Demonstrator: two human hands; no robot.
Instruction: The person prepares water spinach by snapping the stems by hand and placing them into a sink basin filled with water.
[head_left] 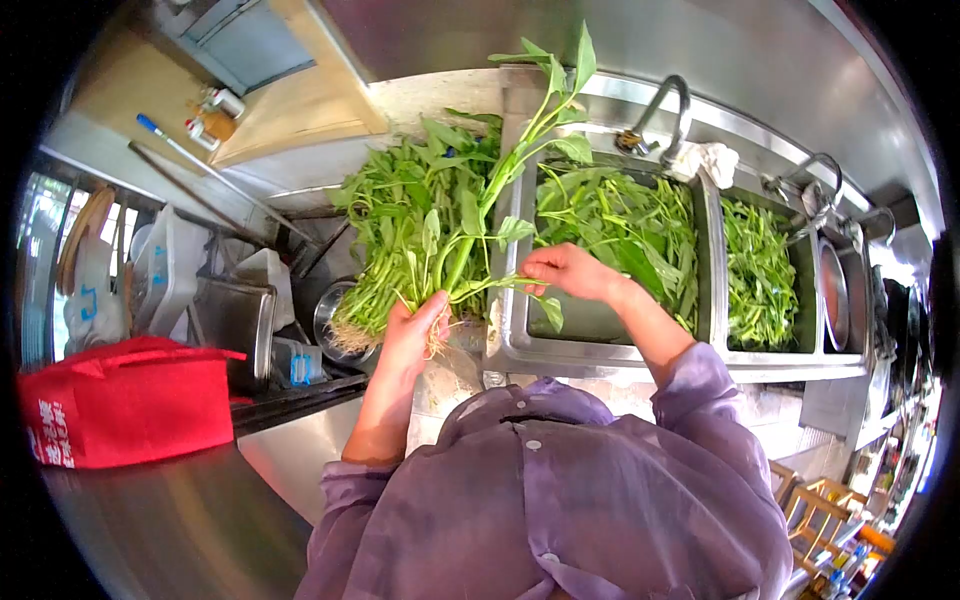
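Note:
My left hand point(413, 332) is closed round the root end of a few long water spinach stems point(466, 256), which rise up and to the right. Pale roots hang below that grip. With thumb and fingers pinched together, my right hand point(568, 272) holds a thin side shoot point(497, 284) of the same stems, over the edge of the near sink. A big heap of water spinach point(410, 185) with its roots on lies behind my left hand. Cut greens point(620, 215) fill much of the left sink basin point(590, 325), beside my right hand.
More greens point(757, 270) lie in the second basin, with a curved faucet point(685, 100) and a white cloth point(706, 160) at the back rim. A metal bowl point(328, 312) sits under the heap. At left are a red bag point(130, 405) and plastic containers point(172, 260).

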